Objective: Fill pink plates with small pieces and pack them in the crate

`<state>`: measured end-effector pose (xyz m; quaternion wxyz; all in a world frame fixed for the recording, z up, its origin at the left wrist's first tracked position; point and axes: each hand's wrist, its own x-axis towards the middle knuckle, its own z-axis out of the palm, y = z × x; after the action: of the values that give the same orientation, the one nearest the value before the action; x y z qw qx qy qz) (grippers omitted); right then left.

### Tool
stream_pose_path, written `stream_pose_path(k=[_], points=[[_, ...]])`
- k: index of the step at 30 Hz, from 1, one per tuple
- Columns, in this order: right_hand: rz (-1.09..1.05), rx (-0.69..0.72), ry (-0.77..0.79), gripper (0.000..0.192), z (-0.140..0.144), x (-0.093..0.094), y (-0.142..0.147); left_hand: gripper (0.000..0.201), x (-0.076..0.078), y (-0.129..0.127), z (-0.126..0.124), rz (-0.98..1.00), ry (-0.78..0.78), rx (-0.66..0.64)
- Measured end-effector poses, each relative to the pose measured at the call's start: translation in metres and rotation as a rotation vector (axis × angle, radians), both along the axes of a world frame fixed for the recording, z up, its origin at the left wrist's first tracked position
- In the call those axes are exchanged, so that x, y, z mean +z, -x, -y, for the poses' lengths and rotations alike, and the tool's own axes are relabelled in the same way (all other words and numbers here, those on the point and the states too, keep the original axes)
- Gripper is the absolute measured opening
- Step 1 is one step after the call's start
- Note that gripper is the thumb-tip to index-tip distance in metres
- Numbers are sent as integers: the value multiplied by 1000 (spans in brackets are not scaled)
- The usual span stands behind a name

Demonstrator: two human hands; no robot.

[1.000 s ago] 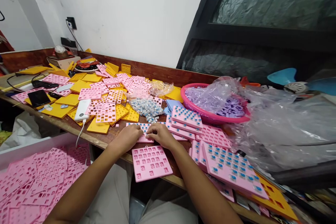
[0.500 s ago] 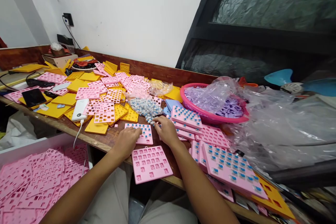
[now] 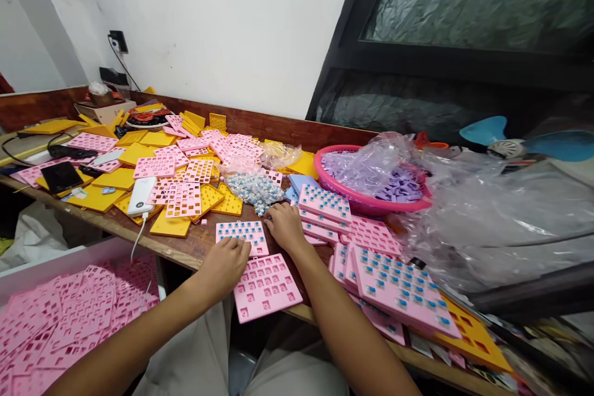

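A pink keypad plate [image 3: 241, 230] with rows of blue-and-clear keyboard switches lies on the table before me. Over its lower left part is my left hand [image 3: 227, 263], its fingers bent and pressed together; whatever lies under the fingertips is hidden. Nearer to me, a second pink keypad plate [image 3: 266, 288] with bare sockets juts past the table edge. My right hand [image 3: 285, 226] rests right of the first plate, fingers curled down beside a heap of small blue-and-white switches [image 3: 255, 190]. I cannot make out what its fingertips hold.
Pink plates fitted with switches [image 3: 401, 284] are stacked at the right. Behind them stands a pink basket [image 3: 320, 167] of purple pieces. Yellow plates [image 3: 169, 223], pink frames and a white power bank [image 3: 142, 195] cover the left. A box [image 3: 78, 257] of pink frames sits lower left.
My left hand has slid down toward the plate's near edge, uncovering more switches. The right hand stays by the switch heap, its fingers drawn slightly lower. The view has shifted a little.
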<state>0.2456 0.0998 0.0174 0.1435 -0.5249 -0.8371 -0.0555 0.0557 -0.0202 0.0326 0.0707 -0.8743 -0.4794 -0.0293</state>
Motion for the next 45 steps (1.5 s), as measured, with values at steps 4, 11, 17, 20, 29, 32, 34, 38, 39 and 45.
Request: stream_pose_path(k=[4,11,17,20,29,32,34,38,39,45], points=[[14,24,-22,15,6,5,-4,35,1,-2,10,-31,-7,-49],[23,1,-28,18,10,7,-5,35,14,0,5,64,-55,19],[-80,55,-8,17,13,9,-10,23,37,-13,-94,214,0,28],[-265,72,-27,20,11,9,-14,17,26,-23,-131,183,98,24],[-845,298,208,19,4,6,-13,15,11,-38,-150,244,136,146],[-810,363,308,17,15,9,-10,17,22,-19,-136,301,116,165],[-723,429,388,17,24,11,-4,23,25,4,-113,376,69,173],[-487,441,356,11,37,12,8,27,12,49,-43,708,-63,106],[-455,440,319,10,39,12,10,27,6,57,-26,731,-45,81],[-443,440,308,7,35,8,10,30,-20,62,25,697,9,51]])
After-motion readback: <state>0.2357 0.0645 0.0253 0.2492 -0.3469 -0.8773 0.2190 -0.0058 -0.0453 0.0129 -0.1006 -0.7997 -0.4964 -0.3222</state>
